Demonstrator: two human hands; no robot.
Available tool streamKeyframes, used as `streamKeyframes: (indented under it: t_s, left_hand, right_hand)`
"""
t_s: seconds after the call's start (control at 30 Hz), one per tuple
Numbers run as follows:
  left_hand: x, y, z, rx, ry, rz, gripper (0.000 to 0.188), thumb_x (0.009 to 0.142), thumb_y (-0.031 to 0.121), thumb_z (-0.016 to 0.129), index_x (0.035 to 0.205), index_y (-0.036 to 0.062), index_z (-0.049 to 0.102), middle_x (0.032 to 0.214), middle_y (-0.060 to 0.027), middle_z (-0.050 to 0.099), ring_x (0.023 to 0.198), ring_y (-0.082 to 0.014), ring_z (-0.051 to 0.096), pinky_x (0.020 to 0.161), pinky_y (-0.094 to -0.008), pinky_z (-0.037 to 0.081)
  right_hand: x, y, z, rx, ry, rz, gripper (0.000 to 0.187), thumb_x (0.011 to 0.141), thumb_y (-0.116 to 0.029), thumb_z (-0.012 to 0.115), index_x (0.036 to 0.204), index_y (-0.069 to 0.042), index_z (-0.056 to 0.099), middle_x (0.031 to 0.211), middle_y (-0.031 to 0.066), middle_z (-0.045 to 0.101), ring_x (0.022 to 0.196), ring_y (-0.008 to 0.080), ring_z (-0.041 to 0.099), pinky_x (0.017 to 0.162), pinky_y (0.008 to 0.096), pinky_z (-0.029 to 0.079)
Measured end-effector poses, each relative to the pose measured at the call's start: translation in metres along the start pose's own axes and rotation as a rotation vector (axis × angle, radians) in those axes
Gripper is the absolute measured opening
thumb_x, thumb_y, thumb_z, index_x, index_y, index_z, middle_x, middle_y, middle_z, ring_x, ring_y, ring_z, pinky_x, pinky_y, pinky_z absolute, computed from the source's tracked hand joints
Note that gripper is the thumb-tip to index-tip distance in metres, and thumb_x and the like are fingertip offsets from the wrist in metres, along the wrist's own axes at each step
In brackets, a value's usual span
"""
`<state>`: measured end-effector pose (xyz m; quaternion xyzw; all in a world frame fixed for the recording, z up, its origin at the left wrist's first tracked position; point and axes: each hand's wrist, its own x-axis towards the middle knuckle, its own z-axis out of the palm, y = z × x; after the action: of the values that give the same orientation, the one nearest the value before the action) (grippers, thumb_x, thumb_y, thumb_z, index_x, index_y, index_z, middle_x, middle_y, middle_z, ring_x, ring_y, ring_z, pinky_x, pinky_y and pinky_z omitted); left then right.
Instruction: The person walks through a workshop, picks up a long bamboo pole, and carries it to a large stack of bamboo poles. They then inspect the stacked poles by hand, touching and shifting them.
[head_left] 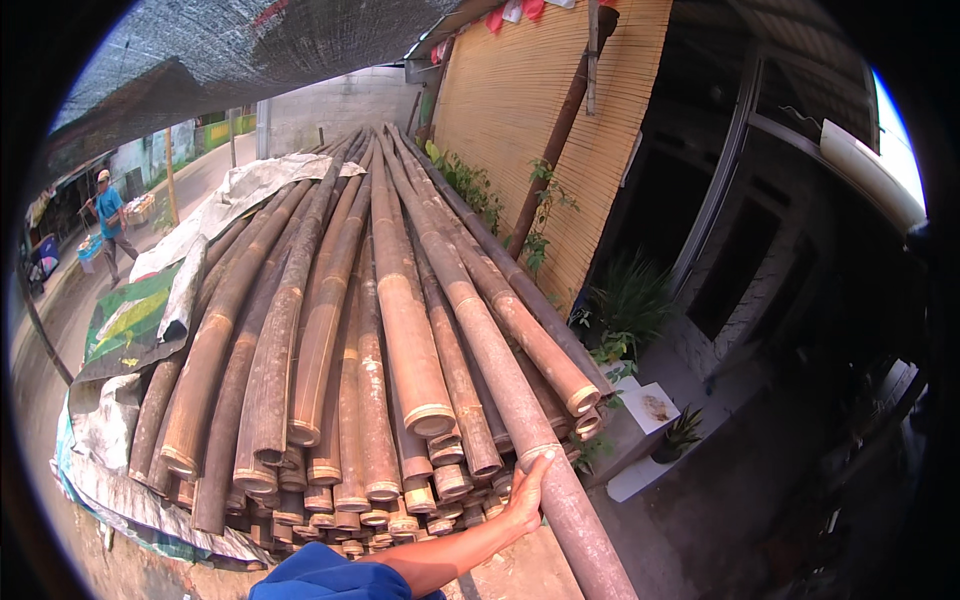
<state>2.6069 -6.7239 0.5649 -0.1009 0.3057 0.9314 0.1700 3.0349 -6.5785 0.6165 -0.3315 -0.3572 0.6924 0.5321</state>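
My left hand (526,497) reaches across from a blue sleeve (330,572) and grips a long bamboo pole (578,520) from its left side. The thumb lies along the top of the pole, and the other fingers are mostly hidden beneath it. This pole juts toward me past the cut ends of the others, and its near end runs out of the picture at the bottom. To its left lies a big stack of brown bamboo poles (400,310), their hollow ends facing me. My right hand is not in view.
Pale sheeting (255,185) and a green tarp (135,315) lie along the stack's left side. A woven bamboo screen (520,110) and plants (625,300) stand right of it. Dark netting (250,55) hangs overhead. A person (110,220) walks on the road at left.
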Motion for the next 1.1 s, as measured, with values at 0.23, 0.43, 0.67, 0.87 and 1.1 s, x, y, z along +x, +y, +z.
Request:
streamKeyframes:
  t_s: [0.23,0.43,0.67,0.87,1.1]
  left_hand:
    - [-0.014,0.014,-0.009,0.007,0.032,0.057,0.054,0.092,0.049,0.067,0.123,0.0065,0.055,0.097,-0.0139,0.067,0.085,-0.0309,0.069,0.081,-0.0513,0.059]
    - [-0.004,0.044,-0.006,-0.043,0.053,0.157,0.053,0.094,0.042,0.069,0.129,0.0074,0.048,0.113,-0.0127,0.062,0.104,-0.0278,0.064,0.087,-0.0504,0.057]
    - [-0.124,-0.034,-0.046,0.171,-0.371,-0.411,0.094,0.090,0.060,0.067,0.154,0.0049,0.026,0.148,-0.0145,0.046,0.138,-0.0274,0.045,0.116,-0.0472,0.038]
    - [-0.106,-0.028,-0.049,0.051,-0.440,-0.381,0.102,0.087,0.068,0.066,0.153,0.0009,0.025,0.150,-0.0172,0.042,0.139,-0.0287,0.042,0.117,-0.0473,0.035]
    - [-0.089,-0.019,0.005,0.159,-0.282,-0.065,0.100,0.090,0.078,0.051,0.149,-0.0022,0.037,0.148,-0.0158,0.046,0.138,-0.0233,0.041,0.118,-0.0403,0.029]
  right_hand:
    - [-0.014,-0.006,-0.027,0.014,0.006,0.030,0.071,0.097,-0.059,0.042,0.137,-0.001,0.054,0.135,0.0206,0.058,0.120,0.0367,0.059,0.106,0.0526,0.046]
    - [-0.030,-0.024,-0.056,-0.009,-0.060,0.058,0.071,0.098,-0.059,0.039,0.136,-0.001,0.055,0.135,0.0207,0.059,0.120,0.0367,0.059,0.106,0.0527,0.046]
    - [-0.032,-0.001,-0.024,-0.025,-0.125,0.098,0.071,0.100,-0.060,0.035,0.134,-0.001,0.056,0.134,0.0208,0.060,0.120,0.0366,0.060,0.105,0.0527,0.046]
    - [-0.014,0.029,0.000,-0.052,-0.215,0.127,0.071,0.101,-0.060,0.032,0.133,-0.001,0.057,0.133,0.0208,0.060,0.119,0.0366,0.060,0.105,0.0527,0.047]
    - [0.028,0.027,0.007,-1.127,-0.639,-0.729,0.065,0.103,-0.057,0.034,0.133,-0.005,0.057,0.147,0.0182,0.050,0.133,0.0330,0.049,0.113,0.0525,0.039]
